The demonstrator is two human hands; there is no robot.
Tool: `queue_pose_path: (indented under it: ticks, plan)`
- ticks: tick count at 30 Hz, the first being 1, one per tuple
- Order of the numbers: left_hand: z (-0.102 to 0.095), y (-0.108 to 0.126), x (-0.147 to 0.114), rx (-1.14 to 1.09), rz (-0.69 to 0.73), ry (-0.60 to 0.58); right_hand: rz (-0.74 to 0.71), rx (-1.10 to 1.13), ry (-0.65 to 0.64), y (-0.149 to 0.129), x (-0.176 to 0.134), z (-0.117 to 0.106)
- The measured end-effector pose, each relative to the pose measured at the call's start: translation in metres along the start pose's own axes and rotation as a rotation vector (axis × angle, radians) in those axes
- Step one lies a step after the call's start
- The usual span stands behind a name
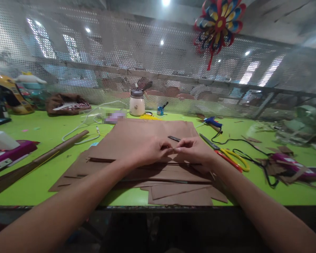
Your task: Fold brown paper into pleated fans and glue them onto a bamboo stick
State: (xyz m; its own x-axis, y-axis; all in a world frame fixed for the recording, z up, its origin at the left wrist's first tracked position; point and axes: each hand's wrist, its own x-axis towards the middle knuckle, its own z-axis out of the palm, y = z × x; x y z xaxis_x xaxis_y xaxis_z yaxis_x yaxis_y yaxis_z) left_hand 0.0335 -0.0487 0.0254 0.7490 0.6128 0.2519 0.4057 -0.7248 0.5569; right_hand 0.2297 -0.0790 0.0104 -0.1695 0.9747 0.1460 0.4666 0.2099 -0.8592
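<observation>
Left hand [154,151] and right hand [192,149] meet mid-view above the brown cardboard sheets [147,131]. Each grip is drawn in to a near pinch, fingertips almost meeting; whether anything small sits between them, cannot tell. Step in hand reads as fine fingertip work; next move seems to call for light, steady fingers and care around the slim dark tool [173,138] just beyond the right hand. Surface: bright green desk [121,196]. From left: purple power strip [15,153], long brown roll [42,160] lying aslant, then the sheets, unevenly stacked, loose pieces toward the near edge. Cream jug [137,105] and small blue bottle [160,111] behind. Right: scissors [234,160] with red and yellow handles, blue glue gun [213,122], cardboard scraps. Room: perforated screen [116,45] at back, bright lamps overhead, flower-shaped ornament [219,24] upper right.
</observation>
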Motion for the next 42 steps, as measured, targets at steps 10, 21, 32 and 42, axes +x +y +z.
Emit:
queue_pose_path:
  ticks: [10, 21, 32, 42]
  plan:
    - [-0.016, -0.01, -0.001, -0.089, 0.004, -0.209, -0.008, -0.004, -0.104, -0.002, -0.001, -0.016]
    - [-0.018, -0.007, -0.004, -0.266, -0.092, -0.342, 0.1, 0.123, -0.401, -0.003, -0.005, -0.02]
    - [-0.022, -0.01, -0.008, -0.775, -0.14, -0.321, -0.05, 0.529, -0.2, 0.0, -0.001, -0.019]
    - [-0.002, 0.0, -0.009, -1.059, -0.138, -0.423, -0.19, 0.494, -0.191, -0.013, -0.008, 0.0]
